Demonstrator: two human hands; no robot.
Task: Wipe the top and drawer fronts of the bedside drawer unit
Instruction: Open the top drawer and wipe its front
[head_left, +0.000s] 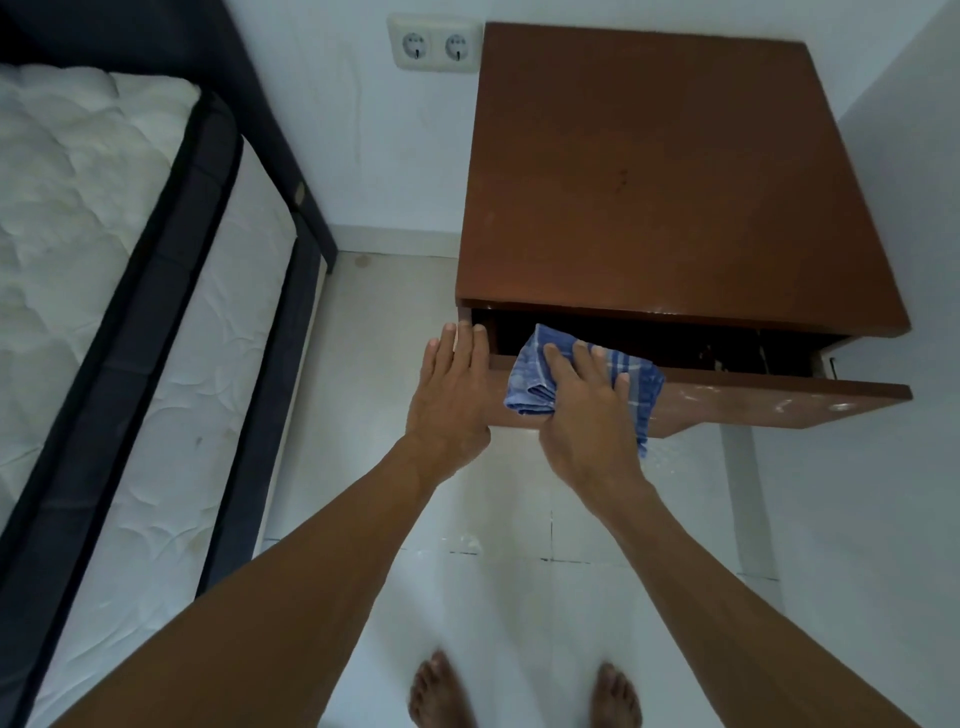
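The brown wooden bedside drawer unit (670, 176) stands against the wall, its flat top bare. Its top drawer (769, 405) is pulled partly out, showing a dark inside. My right hand (587, 410) presses a folded blue checked cloth (535, 384) flat against the left part of the drawer front, fingers spread over it. My left hand (452, 389) lies flat with fingers together against the left end of the drawer and the unit's side, holding nothing.
A bed with a white mattress (78, 208) and dark frame (171, 312) fills the left side. A double wall socket (435, 45) sits left of the unit. White tiled floor (374, 405) lies between bed and unit, with my bare feet at the bottom.
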